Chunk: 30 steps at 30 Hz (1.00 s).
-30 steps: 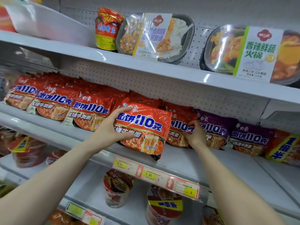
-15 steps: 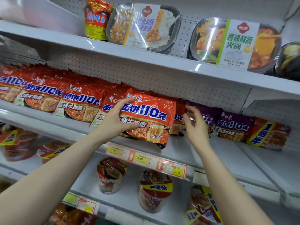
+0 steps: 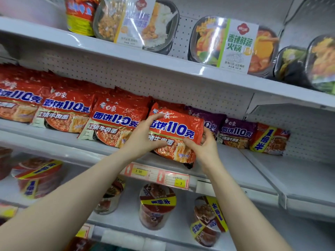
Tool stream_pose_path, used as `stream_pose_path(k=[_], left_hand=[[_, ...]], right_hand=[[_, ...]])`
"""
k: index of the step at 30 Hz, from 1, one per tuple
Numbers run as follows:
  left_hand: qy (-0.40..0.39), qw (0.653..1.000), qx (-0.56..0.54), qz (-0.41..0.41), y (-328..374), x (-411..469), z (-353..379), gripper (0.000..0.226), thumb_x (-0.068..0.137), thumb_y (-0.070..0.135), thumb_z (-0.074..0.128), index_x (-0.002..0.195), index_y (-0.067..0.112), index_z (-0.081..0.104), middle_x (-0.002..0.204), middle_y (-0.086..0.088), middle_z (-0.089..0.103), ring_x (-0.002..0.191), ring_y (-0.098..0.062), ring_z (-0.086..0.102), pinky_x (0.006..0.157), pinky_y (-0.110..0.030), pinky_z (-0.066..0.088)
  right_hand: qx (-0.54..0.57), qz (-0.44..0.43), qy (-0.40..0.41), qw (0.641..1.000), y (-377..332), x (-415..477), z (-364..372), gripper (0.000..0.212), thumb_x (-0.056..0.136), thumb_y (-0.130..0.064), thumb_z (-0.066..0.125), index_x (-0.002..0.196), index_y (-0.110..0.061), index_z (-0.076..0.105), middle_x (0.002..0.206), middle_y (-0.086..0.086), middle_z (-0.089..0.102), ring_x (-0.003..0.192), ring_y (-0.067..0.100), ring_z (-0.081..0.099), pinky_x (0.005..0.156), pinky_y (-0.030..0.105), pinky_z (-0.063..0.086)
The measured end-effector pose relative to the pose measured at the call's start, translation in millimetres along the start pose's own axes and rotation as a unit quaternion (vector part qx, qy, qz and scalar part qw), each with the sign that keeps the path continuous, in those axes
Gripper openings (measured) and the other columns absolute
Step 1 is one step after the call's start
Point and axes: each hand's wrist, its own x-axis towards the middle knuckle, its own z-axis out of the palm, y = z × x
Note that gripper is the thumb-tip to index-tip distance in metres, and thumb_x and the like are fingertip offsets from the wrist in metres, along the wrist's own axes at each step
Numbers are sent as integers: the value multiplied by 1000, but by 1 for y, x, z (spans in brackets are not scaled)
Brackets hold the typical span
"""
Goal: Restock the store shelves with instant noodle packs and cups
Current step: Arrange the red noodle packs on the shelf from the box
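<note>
An orange-red noodle pack with blue lettering stands tilted at the front of the middle shelf. My left hand grips its left edge, thumb under, fingers over the top corner. My right hand grips its lower right corner, fingers curled behind the pack. A row of matching red packs runs off to the left. Purple packs stand just right of the held pack, partly hidden by it.
A red-and-yellow pack ends the row; bare shelf lies to its right. The top shelf carries ready-meal trays and a can. Noodle cups stand on the shelf below, behind price labels.
My right hand left the packs behind and took hold of the orange-red pack's lower right corner. Both hands now hold that pack. The view shifted right.
</note>
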Motion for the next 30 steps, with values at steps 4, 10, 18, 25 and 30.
stream_pose_path(k=[4,10,18,25,30], left_hand=[[-25,995,92,-25,-4,17,18,100,73,34,84,147,52,18,152,-8,34,134,-27,42,110,-50,39],[-84,971,212,-67,-15,43,35,112,78,30,81,154,42,0,161,-20,7,148,-38,16,115,-49,32],[-50,950,302,-68,-32,63,45,97,88,23,71,157,25,3,159,-26,6,144,-45,18,117,-49,25],[1,913,407,23,-30,54,49,76,93,16,63,155,16,19,161,-24,2,149,-42,2,120,-47,10],[1,896,430,114,-28,40,45,41,84,12,67,126,14,64,137,-12,54,127,-36,45,105,-47,43]], right_hand=[[-4,25,20,999,8,15,-7,72,81,-4,78,141,-16,39,120,2,65,101,12,67,82,35,59],[-69,64,33,995,21,46,-2,56,78,-3,79,123,-19,49,115,1,66,102,20,66,93,50,55],[-237,27,19,971,23,79,20,46,84,-17,77,121,-18,50,117,0,66,99,20,65,87,36,53],[-391,-130,35,910,27,67,22,81,84,-18,77,150,-28,32,147,7,44,132,26,46,104,43,44],[-471,-260,-6,843,35,49,13,53,80,0,75,127,-22,66,141,5,53,126,31,50,104,44,45]])
